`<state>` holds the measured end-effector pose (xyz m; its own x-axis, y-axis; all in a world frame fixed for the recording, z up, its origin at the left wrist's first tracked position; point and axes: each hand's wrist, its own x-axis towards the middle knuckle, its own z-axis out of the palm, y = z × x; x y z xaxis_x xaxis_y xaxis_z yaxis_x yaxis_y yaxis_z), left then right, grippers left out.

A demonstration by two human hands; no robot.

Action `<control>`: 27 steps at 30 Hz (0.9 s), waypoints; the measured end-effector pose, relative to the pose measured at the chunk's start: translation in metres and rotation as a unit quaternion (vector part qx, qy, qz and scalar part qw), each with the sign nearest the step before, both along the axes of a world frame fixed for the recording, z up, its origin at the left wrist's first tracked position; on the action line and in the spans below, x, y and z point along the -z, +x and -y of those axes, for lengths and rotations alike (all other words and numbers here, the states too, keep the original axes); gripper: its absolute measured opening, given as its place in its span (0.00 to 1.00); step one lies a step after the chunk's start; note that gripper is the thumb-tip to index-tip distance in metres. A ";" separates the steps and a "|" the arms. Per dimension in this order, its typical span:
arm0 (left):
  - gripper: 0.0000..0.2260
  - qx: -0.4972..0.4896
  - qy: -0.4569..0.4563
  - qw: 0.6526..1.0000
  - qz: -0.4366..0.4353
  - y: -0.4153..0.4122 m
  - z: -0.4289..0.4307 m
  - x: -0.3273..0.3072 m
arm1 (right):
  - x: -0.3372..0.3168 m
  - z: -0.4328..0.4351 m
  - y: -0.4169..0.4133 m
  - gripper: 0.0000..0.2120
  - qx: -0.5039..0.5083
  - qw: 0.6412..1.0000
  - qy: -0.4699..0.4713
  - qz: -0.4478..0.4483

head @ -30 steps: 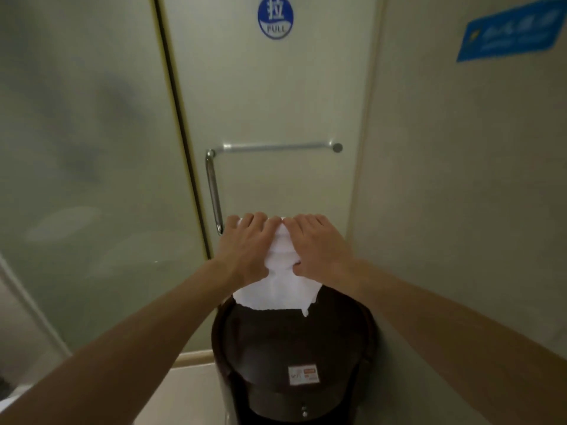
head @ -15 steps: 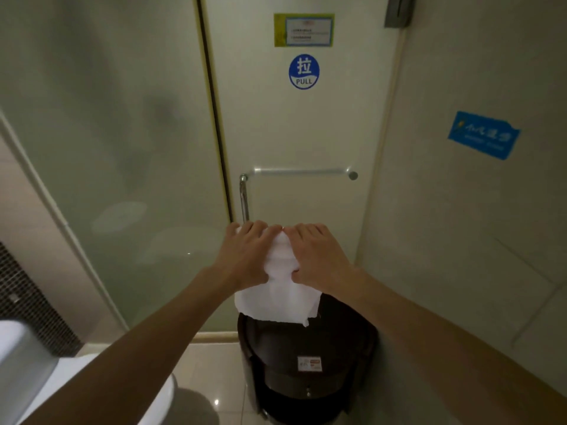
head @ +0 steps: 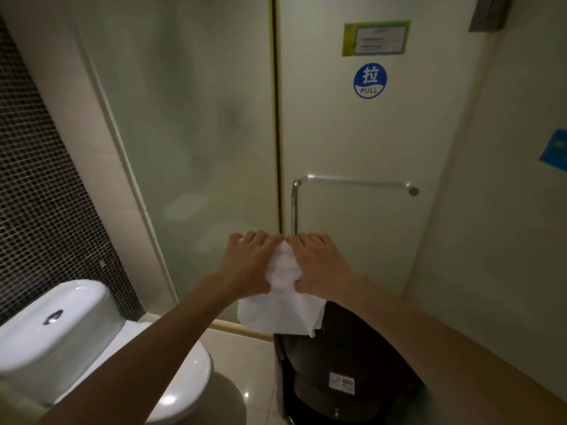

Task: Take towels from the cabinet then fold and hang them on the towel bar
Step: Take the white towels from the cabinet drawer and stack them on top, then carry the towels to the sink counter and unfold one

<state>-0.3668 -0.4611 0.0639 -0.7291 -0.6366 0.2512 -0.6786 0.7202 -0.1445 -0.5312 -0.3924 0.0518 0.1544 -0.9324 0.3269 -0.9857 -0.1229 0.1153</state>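
Small white cloth towel (head: 280, 311), bunched at top w/ ragged lower edge, hangs between left hand (head: 250, 265) & right hand (head: 322, 265); both sets of fingers curl round it, pinching.

The towel (head: 280, 311) hangs over the bin (head: 346, 357), below the towel bar (head: 356, 181); the toilet (head: 67, 329) stands left.

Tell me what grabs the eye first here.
At centre, the left hand and right hand grip a white towel by its top edge, and its lower part hangs free. Above them in the view, the chrome towel bar on the frosted glass door has nothing on it, and a round blue PULL sticker sits higher up. A white toilet is at lower left, and a dark bin is below the towel.
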 end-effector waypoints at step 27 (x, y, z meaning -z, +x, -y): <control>0.39 -0.222 0.049 0.970 -0.088 0.146 0.100 0.082 | 0.063 0.192 0.123 0.32 -0.284 0.958 0.029 0.034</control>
<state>-0.2204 -0.5607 -0.0178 -0.3282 -0.9052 0.2701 -0.9331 0.3551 0.0561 -0.4083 -0.5843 -0.0113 0.6231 -0.7208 0.3036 -0.7624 -0.6465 0.0296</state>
